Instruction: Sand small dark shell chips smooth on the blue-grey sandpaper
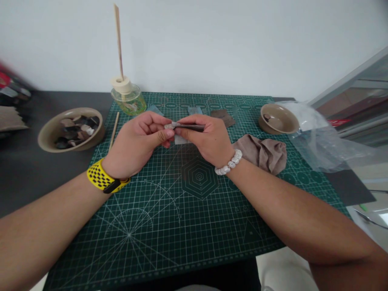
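Note:
My left hand (pixel 136 141), with a yellow strap on its wrist, pinches a small pale piece (pixel 169 126) between thumb and forefinger; its exact kind is too small to make out. My right hand (pixel 206 135), wearing a white bead bracelet, is closed on a folded grey-brown sheet (pixel 194 127) that looks like sandpaper. The sheet touches the small piece where the fingertips of both hands meet. Both hands are above the green cutting mat (pixel 157 202). Partly hidden beneath the fingers is a light grey scrap (pixel 180 140).
On the left, a tan bowl (pixel 45 141) holds several dark and brown bits. A glass reed diffuser (pixel 129 99) and a thin stick (pixel 114 129) are nearby. A brown sheet (pixel 223 117), crumpled cloth (pixel 263 153), second bowl (pixel 277 125) and plastic bag (pixel 324 137) lie to the right.

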`<move>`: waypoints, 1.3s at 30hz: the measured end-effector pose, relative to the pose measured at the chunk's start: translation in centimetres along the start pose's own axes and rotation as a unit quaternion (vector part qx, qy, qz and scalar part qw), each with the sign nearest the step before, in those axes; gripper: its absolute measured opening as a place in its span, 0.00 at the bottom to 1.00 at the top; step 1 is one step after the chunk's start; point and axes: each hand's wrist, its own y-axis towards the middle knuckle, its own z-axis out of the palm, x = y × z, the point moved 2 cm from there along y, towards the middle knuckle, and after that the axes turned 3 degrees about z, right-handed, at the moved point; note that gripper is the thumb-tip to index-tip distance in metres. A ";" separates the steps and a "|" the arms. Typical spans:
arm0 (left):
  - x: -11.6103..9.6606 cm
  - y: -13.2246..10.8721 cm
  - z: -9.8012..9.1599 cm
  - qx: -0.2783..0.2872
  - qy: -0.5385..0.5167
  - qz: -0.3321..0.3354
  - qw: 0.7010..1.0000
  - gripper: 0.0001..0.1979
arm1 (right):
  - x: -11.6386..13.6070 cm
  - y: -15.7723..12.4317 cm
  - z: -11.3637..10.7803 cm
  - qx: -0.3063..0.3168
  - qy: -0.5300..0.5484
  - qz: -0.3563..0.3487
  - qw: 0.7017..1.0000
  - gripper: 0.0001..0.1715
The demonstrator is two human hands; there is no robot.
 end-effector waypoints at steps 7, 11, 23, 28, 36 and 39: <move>-0.5 0.0 0.0 -0.003 0.027 0.007 1.000 0.20 | 0.7 -0.3 0.1 -0.012 -0.002 -0.013 1.000 0.06; -0.7 -0.2 0.0 -0.013 0.042 0.027 0.999 0.16 | 1.0 -0.4 0.1 -0.011 -0.039 -0.005 0.999 0.06; -0.4 -0.1 0.1 -0.021 0.040 0.032 0.999 0.20 | 1.1 -0.4 -0.1 -0.005 -0.029 -0.026 0.999 0.06; -0.5 -0.1 0.2 -0.015 0.028 0.015 0.999 0.22 | 1.0 -0.3 -0.2 0.000 -0.032 -0.009 0.999 0.05; -0.4 -0.1 0.1 -0.015 0.003 0.008 1.000 0.23 | 0.7 -0.4 0.0 -0.016 -0.020 0.011 1.000 0.05; -0.3 -0.1 0.1 -0.014 -0.001 0.016 1.000 0.23 | 0.8 -0.4 0.0 -0.027 -0.028 0.011 0.999 0.05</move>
